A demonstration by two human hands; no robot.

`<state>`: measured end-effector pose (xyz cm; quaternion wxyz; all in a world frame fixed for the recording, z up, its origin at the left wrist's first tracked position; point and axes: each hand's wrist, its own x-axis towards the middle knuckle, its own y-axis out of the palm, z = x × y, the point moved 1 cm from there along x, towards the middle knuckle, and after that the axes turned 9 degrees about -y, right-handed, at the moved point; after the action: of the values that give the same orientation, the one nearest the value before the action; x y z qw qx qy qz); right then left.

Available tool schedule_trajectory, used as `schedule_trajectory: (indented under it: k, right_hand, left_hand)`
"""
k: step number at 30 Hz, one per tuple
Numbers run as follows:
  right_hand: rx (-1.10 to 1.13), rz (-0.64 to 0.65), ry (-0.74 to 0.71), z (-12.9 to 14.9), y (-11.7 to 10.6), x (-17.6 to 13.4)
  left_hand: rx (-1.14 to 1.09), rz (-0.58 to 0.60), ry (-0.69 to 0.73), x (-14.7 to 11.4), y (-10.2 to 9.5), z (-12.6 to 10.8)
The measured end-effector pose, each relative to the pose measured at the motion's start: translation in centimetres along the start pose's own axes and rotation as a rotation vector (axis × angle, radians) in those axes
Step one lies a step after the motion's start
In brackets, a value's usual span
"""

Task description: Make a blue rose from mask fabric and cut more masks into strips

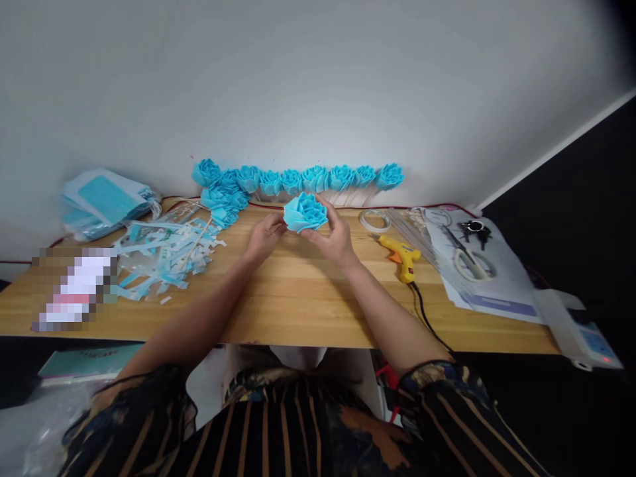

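Note:
A blue handmade flower (pixel 305 212) with layered petals is held up above the middle of the wooden table. My right hand (pixel 336 235) is closed around its right side, thumb at the lower front and fingers behind. On the flower's left, my left hand (pixel 265 236) has its fingers curled in against the lower edge; the fingertips are partly hidden. Any stem under the bloom is out of sight. Behind my hands, a row of similar blue flowers (pixel 291 181) stands along the wall, with a cluster of more blooms (pixel 223 199) at its left end.
Blue-and-white face masks (pixel 102 199) are piled at the back left. Cut scraps (pixel 169 255) and a phone-like screen (pixel 77 291) lie nearer. On the right are a tape roll (pixel 375 220), yellow glue gun (pixel 400 255) with cord, thin sticks (pixel 412 232), scissors (pixel 470 262), keys (pixel 477 228) and papers (pixel 497 298).

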<state>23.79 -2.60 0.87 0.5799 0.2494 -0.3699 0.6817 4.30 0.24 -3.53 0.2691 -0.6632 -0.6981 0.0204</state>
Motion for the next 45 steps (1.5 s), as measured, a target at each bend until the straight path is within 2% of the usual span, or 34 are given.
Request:
schedule_trajectory:
  k: [3, 10, 15, 21, 26, 29, 39, 45]
  right_hand:
    - [0.004, -0.009, 0.002, -0.03, -0.04, 0.0]
    - [0.087, 0.078, -0.019, 0.41, 0.06, 0.35]
    - [0.058, 0.057, 0.024, 0.56, 0.09, 0.08]
    - [0.019, -0.022, 0.032, 0.3, 0.18, -0.21]
    - [0.076, 0.081, -0.016, 0.63, 0.18, 0.03]
    - [0.07, 0.101, -0.021, 0.88, 0.08, 0.19]
    - [-0.037, -0.053, 0.003, 0.03, -0.03, 0.0]
    - [0.021, 0.068, -0.024, 0.17, 0.0, 0.27]
  left_hand:
    - [-0.01, -0.012, 0.001, 0.08, -0.03, 0.22]
    - [-0.047, -0.055, -0.031, 0.24, -0.03, 0.23]
    - [-0.057, 0.006, 0.04, 0.05, 0.21, 0.29]
    - [-0.007, -0.017, 0.049, 0.09, 0.12, 0.55]
    - [-0.041, -0.056, 0.009, 0.12, 0.03, 0.71]
    - [-0.037, -0.046, 0.004, 0.15, 0.0, 0.75]
    - [-0.013, -0.011, 0.0, 0.09, -0.02, 0.24]
    - [-0.079, -0.039, -0.036, 0.11, -0.14, -0.09]
